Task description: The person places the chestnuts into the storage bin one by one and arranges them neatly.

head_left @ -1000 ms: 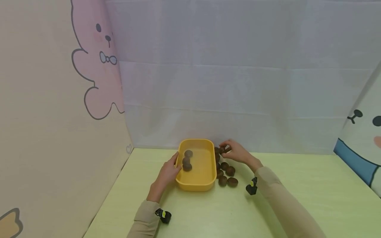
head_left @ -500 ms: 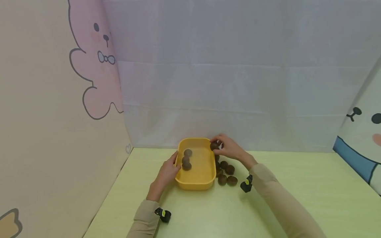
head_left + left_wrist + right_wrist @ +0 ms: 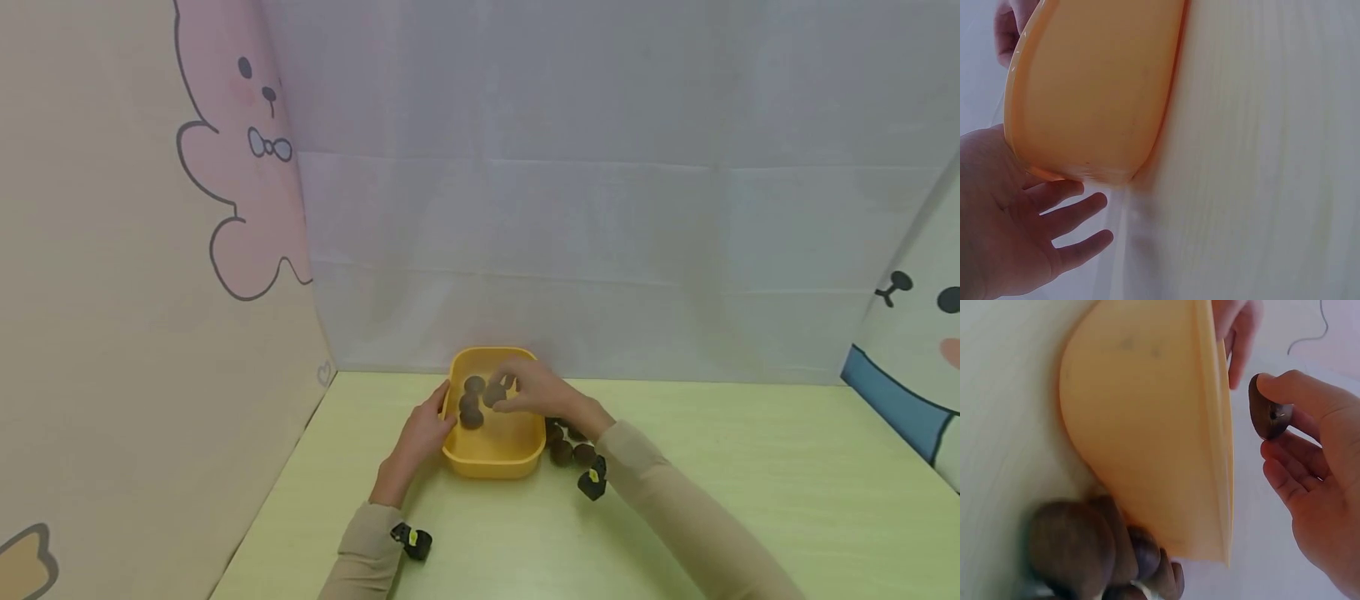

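Observation:
The yellow tray stands on the table against the back cloth. My left hand grips its left side, thumb over the rim and fingers spread along the outside wall. Over the tray's inside, my right hand pinches a dark brown chestnut between thumb and fingers; the right wrist view shows it held above rim level. Several chestnuts lie in a short row on the tray's left half. More chestnuts are bunched along the tray's outer right side, partly hidden under the right forearm.
The pale green table reaches out to both sides and toward me. A whitish cloth hangs right behind the tray. At the left, a printed panel borders the table.
My right hand picked up a chestnut from the far end of the pile and carried it left over the rim into the tray's opening. The left hand stayed in place on the tray.

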The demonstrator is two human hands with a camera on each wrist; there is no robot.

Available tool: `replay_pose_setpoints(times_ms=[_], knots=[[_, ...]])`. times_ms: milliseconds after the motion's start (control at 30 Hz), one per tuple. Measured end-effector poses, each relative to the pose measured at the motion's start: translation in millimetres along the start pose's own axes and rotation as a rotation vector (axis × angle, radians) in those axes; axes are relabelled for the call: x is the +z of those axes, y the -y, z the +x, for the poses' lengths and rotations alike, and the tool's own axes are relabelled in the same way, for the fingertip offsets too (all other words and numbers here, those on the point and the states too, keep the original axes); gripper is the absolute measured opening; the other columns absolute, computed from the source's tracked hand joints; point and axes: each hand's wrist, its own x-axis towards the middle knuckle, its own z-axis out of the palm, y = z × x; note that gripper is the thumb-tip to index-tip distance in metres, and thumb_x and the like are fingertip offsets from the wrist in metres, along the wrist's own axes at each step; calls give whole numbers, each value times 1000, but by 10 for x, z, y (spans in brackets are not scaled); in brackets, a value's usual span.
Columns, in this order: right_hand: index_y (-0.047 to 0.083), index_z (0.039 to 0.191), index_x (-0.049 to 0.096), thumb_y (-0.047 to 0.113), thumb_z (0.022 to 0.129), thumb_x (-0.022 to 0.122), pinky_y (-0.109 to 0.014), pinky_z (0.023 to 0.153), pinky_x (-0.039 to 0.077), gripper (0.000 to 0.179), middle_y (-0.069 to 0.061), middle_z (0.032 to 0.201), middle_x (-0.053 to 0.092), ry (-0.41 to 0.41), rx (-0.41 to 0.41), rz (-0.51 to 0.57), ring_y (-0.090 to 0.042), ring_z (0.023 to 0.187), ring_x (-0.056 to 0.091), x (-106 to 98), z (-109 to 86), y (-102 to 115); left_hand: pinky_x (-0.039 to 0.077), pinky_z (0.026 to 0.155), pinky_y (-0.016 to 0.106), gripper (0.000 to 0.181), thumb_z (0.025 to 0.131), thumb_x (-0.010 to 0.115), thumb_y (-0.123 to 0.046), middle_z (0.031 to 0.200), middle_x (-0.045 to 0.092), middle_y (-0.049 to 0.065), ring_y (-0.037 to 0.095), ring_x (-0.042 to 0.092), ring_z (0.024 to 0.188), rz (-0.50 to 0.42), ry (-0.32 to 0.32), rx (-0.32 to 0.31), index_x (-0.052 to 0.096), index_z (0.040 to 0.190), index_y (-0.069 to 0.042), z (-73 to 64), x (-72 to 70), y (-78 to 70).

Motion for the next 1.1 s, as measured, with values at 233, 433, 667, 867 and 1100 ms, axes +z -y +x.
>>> replay_pose_setpoints(times_ms=[233, 433, 667, 867, 1100], knots=[[9, 101, 69, 10, 79, 77, -33, 82, 52, 23, -3, 102, 68, 91, -87, 24, -18, 92, 63, 250, 101, 75, 48, 101, 51, 66, 93, 59, -11, 141, 55, 25, 40, 57, 126, 8, 10, 11, 35, 153, -2, 6, 42, -6], [9, 99, 70, 9, 80, 79, -26, 80, 53, 21, -2, 100, 71, 188, -71, 27, -17, 90, 67, 395, 132, 125, 50, 97, 52, 65, 93, 60, -10, 137, 58, 25, 42, 58, 124, 3, 5, 14, 36, 153, -3, -9, 52, -33], [13, 94, 69, 8, 75, 82, -25, 80, 52, 24, 5, 93, 68, 266, -11, -117, -9, 85, 62, 512, 232, 209, 51, 92, 48, 66, 92, 58, -10, 138, 59, 23, 40, 58, 125, -4, 0, 4, 36, 153, -6, -12, 39, -13], [12, 88, 70, 7, 75, 81, -28, 82, 50, 18, 1, 93, 64, 224, -110, -253, -13, 87, 57, 602, 282, 183, 50, 91, 48, 66, 90, 58, -10, 137, 59, 22, 39, 59, 124, -3, -11, 11, 37, 153, -6, -25, 17, -21], [7, 97, 71, 7, 84, 74, -34, 83, 52, 14, -5, 99, 67, 133, -72, -96, -19, 92, 62, 371, 227, 174, 50, 91, 47, 66, 91, 58, -13, 139, 58, 21, 34, 61, 120, 20, -11, -3, 37, 153, -6, -26, -30, -31]])
